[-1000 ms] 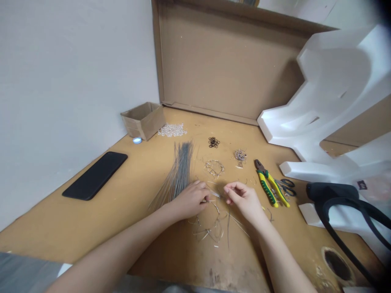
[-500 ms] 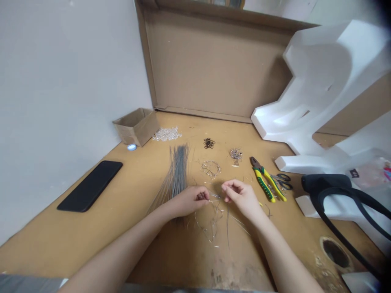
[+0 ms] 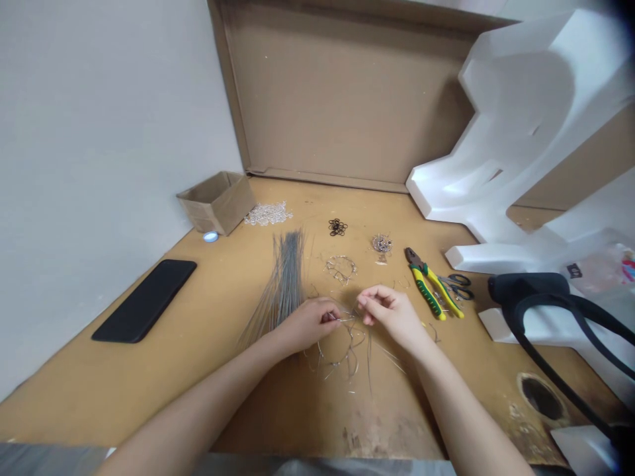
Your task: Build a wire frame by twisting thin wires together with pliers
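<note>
My left hand (image 3: 313,322) is closed in a pinch on a thin wire, beside a bundle of grey wires (image 3: 288,271) lying on the table. Facing it, my right hand (image 3: 389,312) pinches at the same wire piece, its fingertips together. A loose wire ring (image 3: 337,362) hangs or lies just below both hands; which of the two I cannot tell. Beyond them rests another wire ring (image 3: 341,268). Further back are a small pile of black rings (image 3: 338,227) and a tangled ball of wire (image 3: 381,243). Loose wires lie near my right hand.
Yellow-green pliers (image 3: 430,284) and scissors (image 3: 459,287) lie to the right. A black phone (image 3: 146,301), a cardboard box (image 3: 217,203) and clear small rings (image 3: 268,213) are left. White foam (image 3: 476,258) and a black strapped object (image 3: 528,291) stand right; a hole (image 3: 542,396) pierces the table.
The wire between my hands now shows more clearly, and my right fingertips have moved slightly left and up. The whole view has shifted a little.
</note>
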Tool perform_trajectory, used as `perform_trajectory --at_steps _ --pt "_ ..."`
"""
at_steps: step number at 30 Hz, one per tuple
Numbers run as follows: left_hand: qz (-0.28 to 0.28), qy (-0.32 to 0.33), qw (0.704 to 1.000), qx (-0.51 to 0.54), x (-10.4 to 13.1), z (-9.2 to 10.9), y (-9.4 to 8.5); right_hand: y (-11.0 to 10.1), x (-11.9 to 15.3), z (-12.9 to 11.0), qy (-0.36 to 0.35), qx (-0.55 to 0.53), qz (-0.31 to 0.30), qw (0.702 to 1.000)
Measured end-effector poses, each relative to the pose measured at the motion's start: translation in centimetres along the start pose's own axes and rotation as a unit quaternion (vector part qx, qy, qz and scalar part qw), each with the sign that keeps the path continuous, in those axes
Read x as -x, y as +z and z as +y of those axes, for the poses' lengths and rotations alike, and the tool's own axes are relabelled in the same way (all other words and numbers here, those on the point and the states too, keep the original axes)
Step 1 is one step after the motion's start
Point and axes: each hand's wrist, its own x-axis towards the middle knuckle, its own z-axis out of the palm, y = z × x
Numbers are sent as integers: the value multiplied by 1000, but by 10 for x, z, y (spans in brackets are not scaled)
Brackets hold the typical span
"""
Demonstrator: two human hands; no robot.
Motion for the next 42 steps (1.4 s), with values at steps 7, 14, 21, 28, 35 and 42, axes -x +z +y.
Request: perform_trajectory --at_steps 7,14,21,28,35,42 --pt "4 -2 1000 13 -1 -5 2 -1 1 -4 21 -13 -87 996" --pt "-19 -60 993 95 -1 -9 2 6 4 -4 22 -39 -136 990" --pt "-45 -90 978 182 0 -6 3 12 7 -2 3 -54 -125 991" --pt "-46 -88 971 216 -1 -3 0 10 4 2 -10 -74 -104 992" --pt "-44 -94 948 300 -2 -1 -5 7 4 -1 -21 -75 -52 996" --pt "-15 -135 915 380 -3 -2 -12 6 5 0 -31 -74 -22 997"
